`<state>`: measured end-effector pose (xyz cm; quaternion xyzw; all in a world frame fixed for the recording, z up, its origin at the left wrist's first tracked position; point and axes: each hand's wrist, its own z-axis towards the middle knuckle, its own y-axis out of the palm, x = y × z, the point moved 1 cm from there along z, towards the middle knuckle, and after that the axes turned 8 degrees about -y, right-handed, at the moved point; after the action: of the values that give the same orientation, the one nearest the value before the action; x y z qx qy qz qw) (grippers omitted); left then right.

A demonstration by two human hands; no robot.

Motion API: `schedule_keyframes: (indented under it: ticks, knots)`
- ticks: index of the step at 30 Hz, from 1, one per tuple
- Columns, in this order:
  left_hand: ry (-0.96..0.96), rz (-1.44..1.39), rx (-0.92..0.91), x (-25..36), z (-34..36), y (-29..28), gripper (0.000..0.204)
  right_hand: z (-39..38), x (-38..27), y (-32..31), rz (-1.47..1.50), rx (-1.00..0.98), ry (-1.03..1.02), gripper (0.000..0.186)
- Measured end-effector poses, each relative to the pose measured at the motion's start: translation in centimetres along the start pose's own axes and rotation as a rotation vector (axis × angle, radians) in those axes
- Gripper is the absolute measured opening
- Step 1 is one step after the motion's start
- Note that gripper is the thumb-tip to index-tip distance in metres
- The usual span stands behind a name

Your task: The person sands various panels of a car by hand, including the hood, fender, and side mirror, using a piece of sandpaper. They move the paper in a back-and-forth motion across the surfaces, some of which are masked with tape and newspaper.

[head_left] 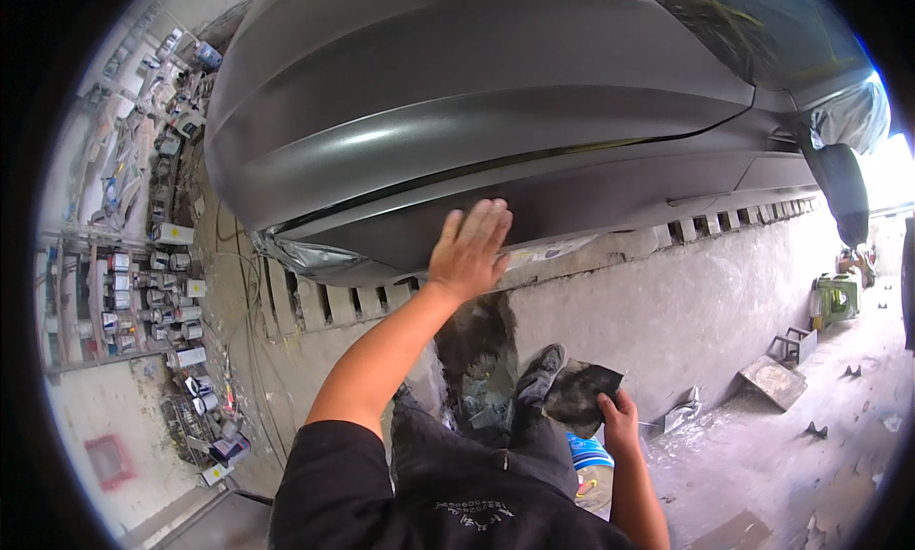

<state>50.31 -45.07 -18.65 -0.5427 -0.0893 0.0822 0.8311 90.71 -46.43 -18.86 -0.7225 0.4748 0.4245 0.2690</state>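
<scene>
My left hand (472, 250) lies with its fingers stretched out against the dark grey, matte front fender (534, 205) of a car. Nothing shows in it. Down by my right leg, my right hand (620, 418) pinches the edge of a dark, worn sheet that looks like sandpaper (583, 397), which hangs beside my shoe. Above the fender spreads the car's hood (457, 102), in the same grey with a bright sheen. Clear plastic covers the headlight (319, 256) left of my left hand.
A bucket (593, 466) with a blue rim stands beside my right leg. Shelves with several cans (157, 302) line the left wall, and hoses (250, 293) lie near them. A slatted floor grate (329, 302) runs beneath the car. A side mirror (843, 183) juts out at right, near a green container (837, 297).
</scene>
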Motion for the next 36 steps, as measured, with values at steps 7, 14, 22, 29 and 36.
schedule_keyframes:
  ticks: [7, 14, 22, 29, 36]
  knots:
    - [-0.228, 0.105, 0.106, -5.6, -6.4, 1.5, 0.070, -0.6, 0.7, 0.2, -0.120, -0.033, 0.038, 0.018]
    - [-0.069, -0.271, 0.094, 1.7, -2.2, 0.3, 0.073, -1.3, 1.4, 0.7, -0.197, -0.045, 0.076, 0.016]
    - [-0.073, -0.035, 0.123, 0.3, -0.9, 1.0, 0.067, -1.7, 1.5, 0.4, -0.203, -0.024, 0.051, 0.018]
    - [-0.035, -0.051, 0.013, 1.9, -3.2, 0.5, 0.066, -2.7, 2.7, -0.4, -0.204, -0.037, 0.101, 0.017]
    - [0.111, -0.296, -0.163, 6.7, -1.3, 2.8, 0.078, -2.5, 1.1, 0.8, -0.249, -0.074, 0.054, 0.017]
